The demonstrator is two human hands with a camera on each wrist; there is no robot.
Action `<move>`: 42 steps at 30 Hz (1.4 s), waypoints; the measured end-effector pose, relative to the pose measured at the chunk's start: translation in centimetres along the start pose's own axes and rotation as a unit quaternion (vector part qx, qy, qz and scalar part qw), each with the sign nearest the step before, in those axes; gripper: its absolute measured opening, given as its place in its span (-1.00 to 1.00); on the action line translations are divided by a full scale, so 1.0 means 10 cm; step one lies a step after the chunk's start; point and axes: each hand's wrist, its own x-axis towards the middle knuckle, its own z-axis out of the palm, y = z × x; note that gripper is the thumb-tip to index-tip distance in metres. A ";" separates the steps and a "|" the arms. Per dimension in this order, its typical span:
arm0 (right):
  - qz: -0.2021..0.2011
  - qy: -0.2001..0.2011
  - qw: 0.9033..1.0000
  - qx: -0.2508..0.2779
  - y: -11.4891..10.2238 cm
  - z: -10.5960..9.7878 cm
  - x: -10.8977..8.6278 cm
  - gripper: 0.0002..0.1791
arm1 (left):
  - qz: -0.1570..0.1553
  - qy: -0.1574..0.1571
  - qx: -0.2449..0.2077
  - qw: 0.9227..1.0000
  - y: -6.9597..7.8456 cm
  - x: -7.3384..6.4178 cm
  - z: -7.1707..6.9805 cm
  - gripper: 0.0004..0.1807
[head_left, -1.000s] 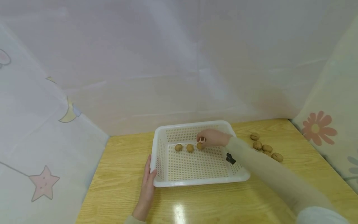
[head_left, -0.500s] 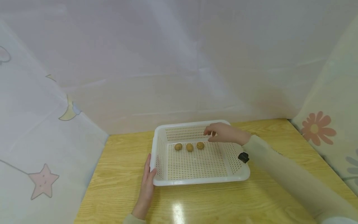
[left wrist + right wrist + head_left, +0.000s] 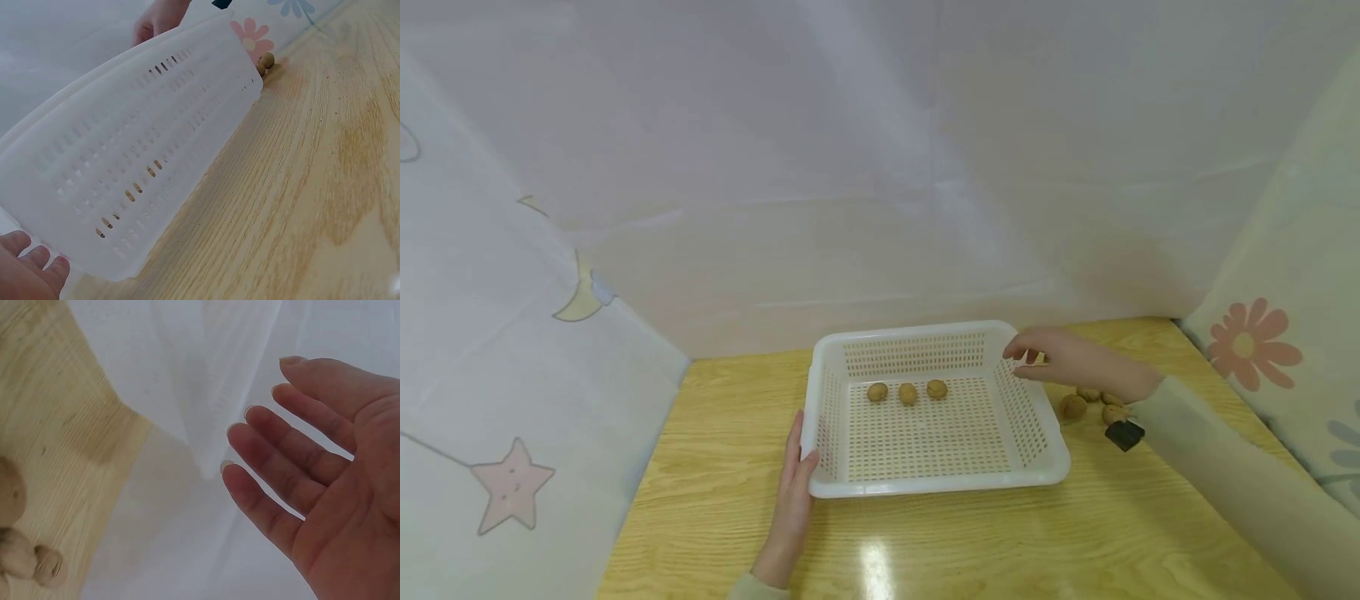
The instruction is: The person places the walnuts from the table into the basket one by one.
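A white plastic basket with slotted walls and floor stands on the table. Inside, toward its back wall, three walnuts sit in a row: a left walnut, a middle walnut and a right walnut. My left hand holds the basket at its front left corner, thumb over the rim and fingers along the outside. Above the right rim hovers my right hand, and the right wrist view shows its spread fingers holding nothing. Several loose walnuts lie right of the basket, partly hidden beneath the right wrist.
The wooden table reaches back to a pale wall cloth. Printed cloth also hangs at both sides, with a flower on the right and a star on the left.
My right hand has let go of the right walnut in the row and moved up and rightward, out over the basket's right rim. The left hand has stayed at the corner.
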 end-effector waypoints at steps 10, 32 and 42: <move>0.036 0.033 0.999 -0.003 0.32 -0.09 -0.40 -0.72 | 0.007 0.000 0.002 1.000 0.00 0.01 -0.01 -0.29; 0.119 0.037 0.992 -0.020 1.13 0.38 -0.77 -0.56 | -0.001 -0.003 0.001 1.000 0.00 0.01 -0.01 -0.30; 0.111 0.052 0.992 -0.022 1.30 0.52 -0.76 -0.69 | 0.003 -0.002 0.004 1.000 -0.01 0.00 -0.01 -0.30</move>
